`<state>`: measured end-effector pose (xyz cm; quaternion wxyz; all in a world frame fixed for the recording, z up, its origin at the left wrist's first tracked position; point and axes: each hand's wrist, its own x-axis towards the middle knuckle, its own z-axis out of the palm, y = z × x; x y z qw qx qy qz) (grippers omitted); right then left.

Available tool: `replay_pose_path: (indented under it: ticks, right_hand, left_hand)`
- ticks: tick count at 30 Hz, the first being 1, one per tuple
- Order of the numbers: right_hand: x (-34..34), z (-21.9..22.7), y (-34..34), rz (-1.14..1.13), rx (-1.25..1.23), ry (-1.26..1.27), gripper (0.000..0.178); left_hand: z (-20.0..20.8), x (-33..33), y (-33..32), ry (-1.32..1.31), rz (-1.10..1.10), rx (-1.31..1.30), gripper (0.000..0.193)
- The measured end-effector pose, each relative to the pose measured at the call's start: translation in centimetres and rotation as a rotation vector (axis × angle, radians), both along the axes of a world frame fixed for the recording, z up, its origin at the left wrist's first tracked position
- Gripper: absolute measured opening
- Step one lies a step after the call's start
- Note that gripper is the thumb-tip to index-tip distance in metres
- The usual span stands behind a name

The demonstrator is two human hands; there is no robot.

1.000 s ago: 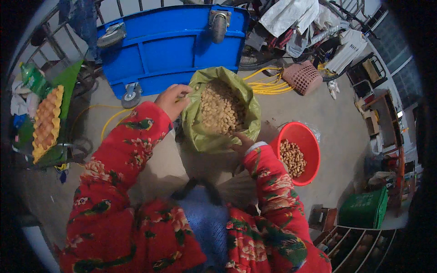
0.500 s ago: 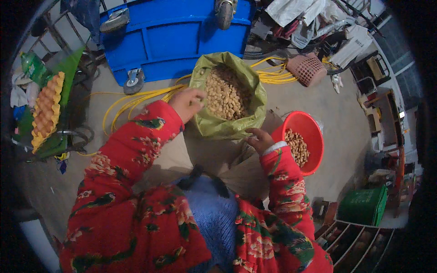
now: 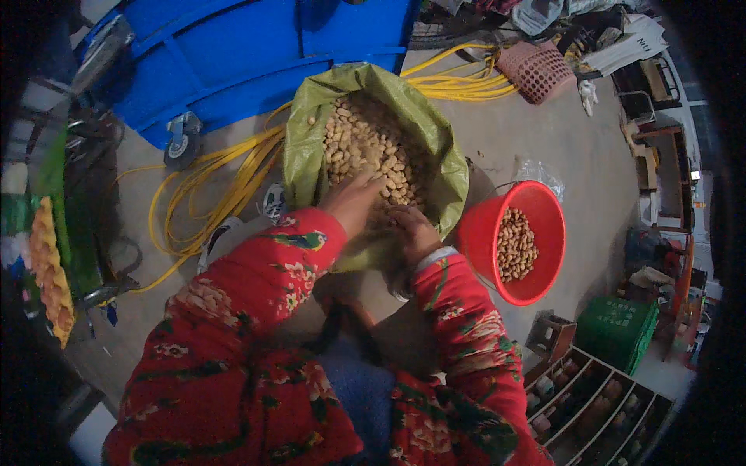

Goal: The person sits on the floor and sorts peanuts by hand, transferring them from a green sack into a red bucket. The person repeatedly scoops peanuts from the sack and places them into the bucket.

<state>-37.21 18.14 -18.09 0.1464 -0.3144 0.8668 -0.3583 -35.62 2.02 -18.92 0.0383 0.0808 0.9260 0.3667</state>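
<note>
A yellow-green woven sack (image 3: 454, 159) stands open in front of me, with a heap of unshelled peanuts (image 3: 388, 159) inside. Both my hands reach in over its near rim. My left hand (image 3: 353, 203) lies on the peanuts with its fingers stretched out, and a few fingertips are blurred. Close by on the right, my right hand (image 3: 413, 231) touches the near side of the heap, fingers apart and partly in shadow. To the right of the sack, a tilted red bucket (image 3: 475, 233) holds more peanuts (image 3: 517, 245).
Yellow cable (image 3: 225, 175) lies coiled behind and left of the sack. A blue wheeled bin (image 3: 249, 62) is beyond it. Far right sit a pink basket (image 3: 536, 70), a green box-like container (image 3: 618, 330) and a slatted rack (image 3: 598, 408). Egg trays (image 3: 50, 272) stand at the left.
Both hands have moved from the sack's rim into it, onto the peanuts, and come closer together. The view has shifted, so the bin and egg trays sit further left.
</note>
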Motion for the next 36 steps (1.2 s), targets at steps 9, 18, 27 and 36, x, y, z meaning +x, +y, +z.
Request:
replay_pose_path:
  ticks: [9,18,27,36]
  right_hand:
    - [-1.2,-1.7,1.1,0.181,0.552,-0.140,0.025]
    - [-3.9,-0.5,2.2,-0.277,0.123,-0.188,0.024]
    - [-6.0,-4.6,-0.5,-0.299,0.003,0.001,0.026]
    - [-5.4,-7.1,-3.7,-0.287,0.274,-0.037,0.022]
  left_hand:
    - [-1.5,-3.1,2.2,-0.401,-0.101,-0.378,0.053]
    - [-3.7,-4.0,-0.3,-0.048,0.170,-0.172,0.036]
    - [4.1,-6.1,-2.0,-0.350,0.710,1.074,0.023]
    - [3.4,-5.9,-4.1,-0.345,0.744,0.896,0.015]
